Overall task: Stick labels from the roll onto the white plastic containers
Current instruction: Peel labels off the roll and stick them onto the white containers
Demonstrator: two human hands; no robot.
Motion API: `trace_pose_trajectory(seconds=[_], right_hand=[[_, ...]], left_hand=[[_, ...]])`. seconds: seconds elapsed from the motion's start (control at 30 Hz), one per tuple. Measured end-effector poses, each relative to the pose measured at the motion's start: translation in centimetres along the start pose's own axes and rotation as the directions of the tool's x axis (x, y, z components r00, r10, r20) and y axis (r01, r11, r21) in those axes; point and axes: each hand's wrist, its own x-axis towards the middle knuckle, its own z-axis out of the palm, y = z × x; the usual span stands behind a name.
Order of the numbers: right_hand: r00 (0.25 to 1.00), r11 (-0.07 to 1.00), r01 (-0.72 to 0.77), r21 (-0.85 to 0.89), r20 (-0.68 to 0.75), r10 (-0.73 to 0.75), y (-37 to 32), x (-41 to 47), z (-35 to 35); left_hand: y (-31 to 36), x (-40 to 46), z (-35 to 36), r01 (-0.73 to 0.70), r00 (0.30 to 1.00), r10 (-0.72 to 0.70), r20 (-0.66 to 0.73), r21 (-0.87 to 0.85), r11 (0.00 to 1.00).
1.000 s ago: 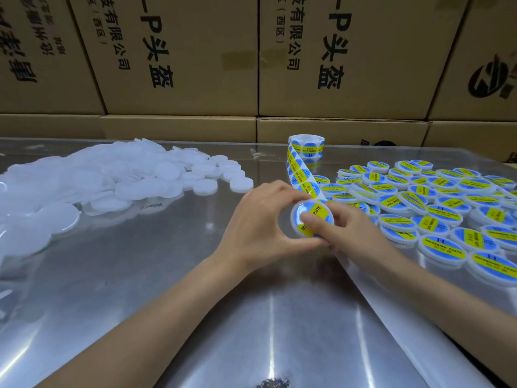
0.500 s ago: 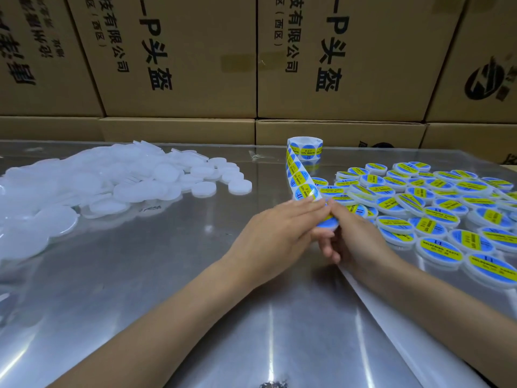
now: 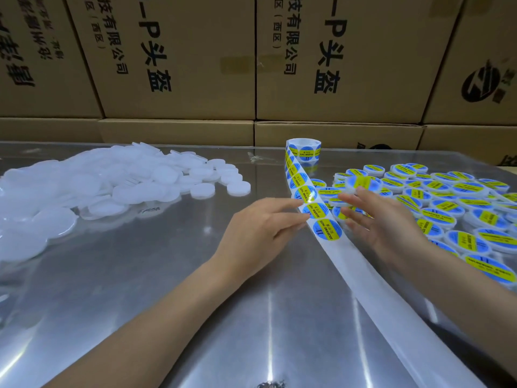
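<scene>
Steel table (image 3: 140,289); both grips slack, left hand (image 3: 260,228) beside label strip (image 3: 313,203), right hand (image 3: 391,222) beyond.

We see bare steel table (image 3: 145,275) in front of us, hemmed by the unlabelled white containers (image 3: 92,186) far left, labelled containers (image 3: 458,203) right, cardboard boxes (image 3: 179,60) behind, and the label strip (image 3: 330,239) running diagonally between.

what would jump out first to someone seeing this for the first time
The spread of blue-and-yellow labelled containers on the right of the shiny table, facing a heap of plain white containers on the left. Between them the label strip runs from its roll past both hands.
</scene>
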Motion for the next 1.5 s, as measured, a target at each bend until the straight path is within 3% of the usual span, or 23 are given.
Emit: trace_pose_trajectory(seconds=[0.2, 0.3, 0.4, 0.67, 0.9, 1.03, 1.2, 1.37, 1.5], right_hand=[[0.986, 0.981, -0.154, -0.118, 0.046, 0.160, 0.4, 1.0, -1.0], [0.992, 0.963, -0.093, -0.252, 0.055, 0.110, 0.5, 0.6, -0.3], [0.997, 0.905, 0.050, -0.424, 0.075, -0.020, 1.2, -0.1, 0.6], [0.963, 0.816, 0.233, -0.529, 0.245, -0.117, 3.1, -0.8, 2.0], [0.963, 0.741, 0.265, -0.618, 0.215, -0.164, 3.7, -0.4, 1.8], [0.961, 0.687, 0.277, -0.672, 0.212, -0.180, 4.1, -0.3, 2.2], [0.956, 0.641, 0.293, -0.710, 0.223, -0.189, 4.2, -0.2, 2.5], [0.950, 0.616, 0.311, -0.724, 0.245, -0.193, 4.2, -0.2, 2.6], [0.949, 0.604, 0.316, -0.731, 0.246, -0.198, 4.1, -0.2, 2.4]], left_hand=[[-1.4, -0.5, 0.6, 0.240, 0.934, -0.253, 0.252, 0.082, 0.967], [-2.7, -0.8, 0.9, 0.380, 0.861, -0.407, 0.305, 0.144, 0.914], [-4.0, -0.7, 1.2, 0.485, 0.743, -0.561, 0.366, 0.285, 0.827], [-8.3, 1.8, 3.0, 0.457, 0.744, -0.589, 0.315, 0.404, 0.793], [-13.1, 4.4, 5.5, 0.545, 0.668, -0.702, 0.248, 0.480, 0.688], [-14.5, 5.0, 6.2, 0.565, 0.602, -0.742, 0.295, 0.499, 0.657], [-14.3, 5.1, 6.2, 0.550, 0.695, -0.681, 0.233, 0.438, 0.711], [-13.3, 4.6, 5.9, 0.568, 0.689, -0.682, 0.245, 0.402, 0.718], [-12.0, 3.7, 5.2, 0.533, 0.730, -0.630, 0.266, 0.357, 0.767]])
